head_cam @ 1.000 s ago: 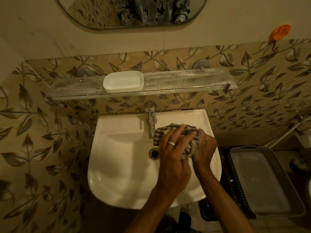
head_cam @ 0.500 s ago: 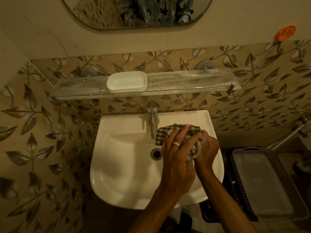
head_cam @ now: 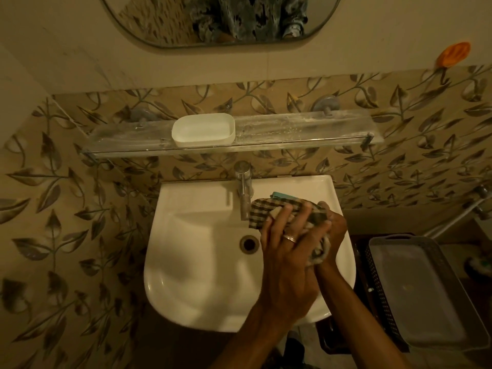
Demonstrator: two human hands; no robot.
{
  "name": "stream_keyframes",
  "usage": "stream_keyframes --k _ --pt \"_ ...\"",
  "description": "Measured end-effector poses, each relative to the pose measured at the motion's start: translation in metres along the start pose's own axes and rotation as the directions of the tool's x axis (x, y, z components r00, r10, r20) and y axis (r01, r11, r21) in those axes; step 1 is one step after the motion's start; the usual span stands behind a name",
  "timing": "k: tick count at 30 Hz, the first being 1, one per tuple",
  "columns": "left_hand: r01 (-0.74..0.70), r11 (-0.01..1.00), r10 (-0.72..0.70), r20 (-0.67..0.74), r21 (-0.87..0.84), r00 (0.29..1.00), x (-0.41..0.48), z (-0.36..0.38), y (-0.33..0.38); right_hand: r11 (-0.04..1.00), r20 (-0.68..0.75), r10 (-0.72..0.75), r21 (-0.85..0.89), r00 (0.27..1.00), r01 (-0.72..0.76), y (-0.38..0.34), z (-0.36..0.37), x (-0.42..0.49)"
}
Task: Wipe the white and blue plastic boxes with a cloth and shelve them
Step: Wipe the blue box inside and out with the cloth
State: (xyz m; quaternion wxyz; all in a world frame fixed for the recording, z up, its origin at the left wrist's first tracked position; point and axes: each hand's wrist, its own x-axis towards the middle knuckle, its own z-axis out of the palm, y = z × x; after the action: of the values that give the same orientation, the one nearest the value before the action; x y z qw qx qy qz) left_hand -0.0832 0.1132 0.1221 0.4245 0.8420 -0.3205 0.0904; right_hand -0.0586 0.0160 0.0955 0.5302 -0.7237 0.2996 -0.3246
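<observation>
The white plastic box [head_cam: 203,129] stands open side up on the glass shelf [head_cam: 292,131] above the basin. Over the basin's right side both hands are clasped around a checked cloth [head_cam: 262,213]. Only a teal-blue edge of the blue box [head_cam: 282,195] shows, above the cloth near the tap. My left hand [head_cam: 287,243], which wears a ring, presses the cloth from above. My right hand [head_cam: 335,227] grips the wrapped bundle from the right, and cloth hangs out below its palm.
A white basin [head_cam: 191,262] with a chrome tap [head_cam: 243,187] and drain [head_cam: 249,243] lies below the shelf. A grey plastic tray [head_cam: 415,291] rests on a dark basket at the right. A mirror [head_cam: 221,20] and an orange hook [head_cam: 454,55] hang on the wall.
My left hand's fingers have shifted across the cloth, rubbing the wrapped box. The bundle stays over the basin's right side, and the white box has not moved.
</observation>
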Motion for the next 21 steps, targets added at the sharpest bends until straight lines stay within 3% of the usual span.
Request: stream_keyframes --k 1,3,7,8,10,12,13,14,16,18,21 --pt "-0.021 1.0 0.021 0.003 0.01 1.0 0.0 -0.001 -0.004 1.0 0.009 -0.02 -0.004 1.0 0.02 0.002 -0.001 0.0" --pt "0.028 0.997 -0.03 -0.03 -0.068 0.999 0.006 -0.005 -0.016 0.994 -0.052 0.082 0.07 0.995 -0.078 -0.001 0.001 -0.001" --pt "0.266 0.898 -0.305 -0.06 -0.35 0.95 0.029 -0.022 -0.031 0.954 -0.108 0.276 0.148 0.955 -0.259 -0.01 0.006 -0.004" --pt "0.39 0.791 -0.444 -0.005 -0.471 0.896 0.034 -0.025 -0.039 0.94 -0.102 0.311 0.177 0.945 -0.291 -0.011 0.005 -0.003" --pt "0.557 0.411 -0.664 0.182 -0.722 0.725 0.044 -0.031 -0.058 0.899 -0.081 0.378 0.268 0.922 -0.345 -0.014 0.003 -0.002" --pt "0.569 0.066 -0.77 0.32 -0.82 0.552 0.044 -0.036 -0.074 0.877 -0.068 0.4 0.318 0.914 -0.36 -0.017 0.0 -0.001" --pt "0.558 0.0 -0.791 0.341 -0.83 0.507 0.041 -0.037 -0.077 0.868 -0.067 0.403 0.345 0.913 -0.358 -0.019 0.0 0.0" --pt "0.556 0.013 -0.798 0.327 -0.831 0.507 0.037 -0.038 -0.077 0.861 -0.06 0.402 0.366 0.914 -0.354 -0.02 0.0 0.0" --pt "0.549 0.152 -0.751 0.265 -0.822 0.605 0.028 -0.038 -0.067 0.865 -0.04 0.365 0.384 0.93 -0.323 -0.022 0.0 -0.002" --pt "0.516 0.285 -0.662 0.223 -0.808 0.716 0.022 -0.036 -0.052 0.89 -0.012 0.245 0.4 0.97 -0.22 -0.021 0.003 -0.009" --pt "0.453 0.444 -0.617 0.103 -0.773 0.78 0.018 -0.033 -0.037 0.926 0.077 0.05 0.369 0.996 -0.075 -0.015 0.005 -0.015"
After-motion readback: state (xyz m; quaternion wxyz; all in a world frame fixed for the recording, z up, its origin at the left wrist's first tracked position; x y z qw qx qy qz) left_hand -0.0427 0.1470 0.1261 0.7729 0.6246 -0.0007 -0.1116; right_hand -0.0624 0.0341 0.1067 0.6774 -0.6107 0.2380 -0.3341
